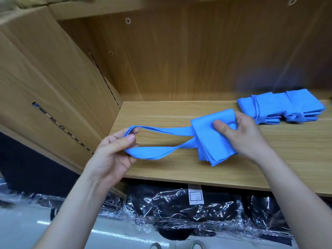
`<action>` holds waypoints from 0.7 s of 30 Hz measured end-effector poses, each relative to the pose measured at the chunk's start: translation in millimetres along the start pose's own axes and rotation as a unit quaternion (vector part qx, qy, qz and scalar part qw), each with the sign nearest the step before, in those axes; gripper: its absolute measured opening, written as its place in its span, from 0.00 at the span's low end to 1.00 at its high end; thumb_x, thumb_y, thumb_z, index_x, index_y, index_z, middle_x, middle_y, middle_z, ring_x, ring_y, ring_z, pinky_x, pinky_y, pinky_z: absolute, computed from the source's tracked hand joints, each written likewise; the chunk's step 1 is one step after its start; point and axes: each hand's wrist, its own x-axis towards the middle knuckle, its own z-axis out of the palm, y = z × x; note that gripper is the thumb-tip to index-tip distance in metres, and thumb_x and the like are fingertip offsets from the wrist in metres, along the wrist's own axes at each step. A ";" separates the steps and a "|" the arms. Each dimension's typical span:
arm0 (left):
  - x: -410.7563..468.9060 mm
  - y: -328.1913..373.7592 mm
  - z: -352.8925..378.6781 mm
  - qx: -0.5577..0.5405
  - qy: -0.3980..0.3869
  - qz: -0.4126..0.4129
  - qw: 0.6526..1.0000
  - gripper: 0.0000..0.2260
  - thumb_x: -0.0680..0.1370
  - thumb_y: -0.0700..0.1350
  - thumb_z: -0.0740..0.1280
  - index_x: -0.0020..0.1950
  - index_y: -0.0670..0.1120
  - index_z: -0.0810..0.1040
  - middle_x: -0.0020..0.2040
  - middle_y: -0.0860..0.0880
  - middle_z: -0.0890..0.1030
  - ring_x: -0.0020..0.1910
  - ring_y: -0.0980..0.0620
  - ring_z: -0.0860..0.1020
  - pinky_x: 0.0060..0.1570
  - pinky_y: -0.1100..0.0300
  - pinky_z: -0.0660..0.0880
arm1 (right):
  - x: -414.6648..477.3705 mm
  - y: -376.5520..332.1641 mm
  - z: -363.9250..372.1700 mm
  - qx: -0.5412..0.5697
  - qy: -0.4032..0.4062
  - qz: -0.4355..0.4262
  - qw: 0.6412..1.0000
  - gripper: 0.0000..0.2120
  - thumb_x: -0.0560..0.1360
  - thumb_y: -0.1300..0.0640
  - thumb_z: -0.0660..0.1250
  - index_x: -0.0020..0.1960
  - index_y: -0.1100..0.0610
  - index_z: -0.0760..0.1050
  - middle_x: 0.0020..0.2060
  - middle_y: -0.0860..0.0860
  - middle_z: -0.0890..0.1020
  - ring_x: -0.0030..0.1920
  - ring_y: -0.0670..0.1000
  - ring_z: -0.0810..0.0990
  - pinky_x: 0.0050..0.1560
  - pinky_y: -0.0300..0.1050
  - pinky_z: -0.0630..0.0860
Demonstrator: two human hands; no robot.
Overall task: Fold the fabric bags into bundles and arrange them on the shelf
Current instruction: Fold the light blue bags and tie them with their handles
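Observation:
A blue fabric bag, folded into a thick wad, hangs just above the wooden shelf. My right hand grips the wad, thumb on its top face and fingers curled round its right edge. The bag's long blue handle straps stretch out to the left as a loop. My left hand pinches the far end of that loop between thumb and fingers. Several folded blue bundles lie side by side at the shelf's back right.
The shelf's wooden back panel and left side wall close it in. A board sits overhead. Below the shelf's front edge lie black goods wrapped in clear plastic, one with a white label.

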 end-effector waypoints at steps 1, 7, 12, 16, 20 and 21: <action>0.4 -1.1 0.2 0.006 0.032 -0.008 0.999 0.28 0.49 0.44 0.85 0.47 0.42 0.84 0.30 0.49 0.76 0.27 0.55 0.76 0.30 0.63 0.77 | 1.4 3.6 1.1 -0.007 0.016 0.005 1.000 0.08 0.73 0.48 0.71 0.45 0.52 0.77 0.40 0.46 0.84 0.42 0.48 0.82 0.45 0.50 0.78; 1.4 -18.5 -3.3 0.387 0.174 0.036 0.905 0.17 0.72 0.36 0.74 0.57 0.50 0.78 0.49 0.46 0.80 0.49 0.52 0.79 0.56 0.56 0.74 | 2.1 17.4 7.0 -0.050 -0.007 0.035 0.998 0.12 0.73 0.52 0.73 0.46 0.60 0.74 0.40 0.58 0.82 0.39 0.54 0.80 0.43 0.54 0.78; -5.3 -42.8 29.8 0.676 0.030 0.342 0.652 0.23 0.69 0.51 0.72 0.63 0.50 0.74 0.58 0.49 0.76 0.56 0.49 0.76 0.58 0.52 0.74 | 4.7 12.1 16.0 -0.004 -0.024 0.059 0.998 0.09 0.74 0.56 0.73 0.46 0.61 0.76 0.39 0.56 0.83 0.36 0.46 0.79 0.39 0.43 0.76; -0.6 -80.9 66.1 0.764 -0.017 0.341 0.548 0.35 0.68 0.47 0.71 0.73 0.59 0.63 0.66 0.44 0.71 0.54 0.42 0.74 0.49 0.48 0.78 | 1.7 5.5 26.2 0.105 -0.052 0.106 0.987 0.12 0.71 0.57 0.73 0.53 0.57 0.78 0.43 0.54 0.83 0.39 0.46 0.81 0.42 0.40 0.78; 18.1 -85.3 64.8 0.757 -0.003 0.378 0.534 0.28 0.68 0.45 0.66 0.66 0.59 0.68 0.64 0.47 0.75 0.45 0.44 0.77 0.30 0.52 0.79 | -0.2 6.7 25.2 0.125 -0.063 0.170 0.976 0.14 0.71 0.55 0.74 0.57 0.52 0.78 0.45 0.58 0.82 0.38 0.52 0.82 0.41 0.46 0.80; 20.6 -84.9 63.3 0.764 -0.015 0.379 0.522 0.24 0.68 0.46 0.64 0.64 0.59 0.69 0.62 0.48 0.77 0.43 0.45 0.78 0.26 0.54 0.77 | -0.5 7.3 25.0 0.129 -0.067 0.171 0.975 0.12 0.72 0.57 0.73 0.55 0.51 0.79 0.45 0.57 0.81 0.38 0.50 0.81 0.39 0.43 0.79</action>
